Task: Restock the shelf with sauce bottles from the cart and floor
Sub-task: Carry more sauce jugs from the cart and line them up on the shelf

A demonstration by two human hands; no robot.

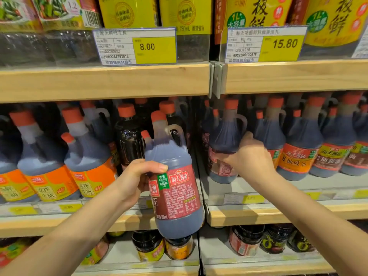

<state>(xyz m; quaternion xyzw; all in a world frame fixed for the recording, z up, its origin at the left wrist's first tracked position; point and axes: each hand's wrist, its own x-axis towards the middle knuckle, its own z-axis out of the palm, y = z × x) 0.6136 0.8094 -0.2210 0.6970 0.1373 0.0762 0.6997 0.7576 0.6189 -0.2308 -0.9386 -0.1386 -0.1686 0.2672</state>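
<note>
The left hand (137, 180) holds a dark soy sauce bottle (175, 176) with a red label and orange cap, tilted slightly, in front of the middle shelf (249, 214) at the seam between its two bays. Its fingers (157, 166) wrap around the bottle's shoulder, thumb on top. The right hand (249, 154) reaches into the right bay and grips a second red-labelled bottle (225, 140) standing at that bay's left end; its fingers curl around the body, though how tightly is hard to judge. To the right stand orange-labelled bottles (298, 154) in a row along the front edge. The left bay carries bottles with orange-and-yellow labels (47, 166). On the upper shelf edge sit price tags reading 8.00 (135, 46) and 15.80 (264, 44).
</note>
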